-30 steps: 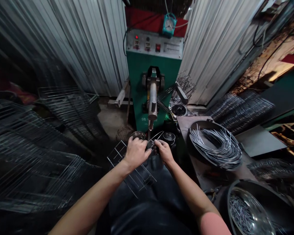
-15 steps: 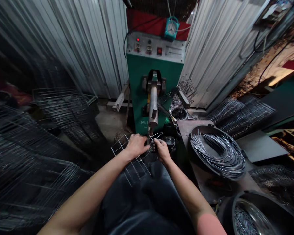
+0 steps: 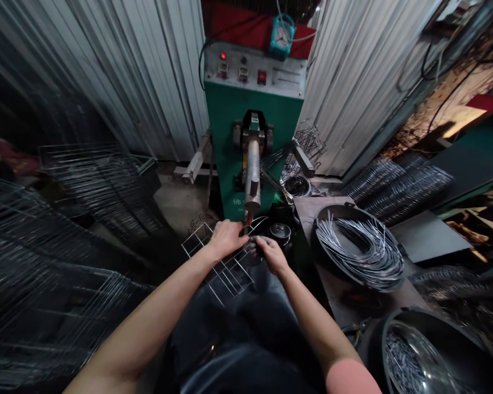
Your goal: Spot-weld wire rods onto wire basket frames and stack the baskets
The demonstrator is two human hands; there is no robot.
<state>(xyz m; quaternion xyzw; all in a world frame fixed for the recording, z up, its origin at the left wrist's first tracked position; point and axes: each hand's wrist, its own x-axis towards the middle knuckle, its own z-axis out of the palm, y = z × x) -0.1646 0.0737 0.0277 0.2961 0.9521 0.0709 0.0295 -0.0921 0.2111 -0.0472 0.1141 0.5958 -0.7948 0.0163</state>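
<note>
My left hand point(image 3: 227, 239) is closed over the upper edge of a wire rack point(image 3: 232, 276), a small grid of thin metal rods held slanted above my lap. Beside it, my right hand point(image 3: 270, 254) has its thumb and fingers pinched together near the rack's upper right edge; what lies between them is too small to make out. A thin curved wire point(image 3: 262, 220) shows just beyond my fingers. Both hands are right below the electrode tip point(image 3: 248, 218) of a green spot welding machine point(image 3: 222, 128). The contact point is partly hidden by my hands.
To the right, a round pan point(image 3: 319, 257) of curved wires stands on a table point(image 3: 306, 207). Nearer is a basin point(image 3: 388, 350) with small metal pieces. A small bowl point(image 3: 280, 232) sits beside the machine. Stacked wire grids point(image 3: 94, 180) fill the left side.
My right hand has shifted slightly left and down from the electrode, its fingers now beside the left thumb. The rack stays in my left hand. The whole view has shifted a little.
</note>
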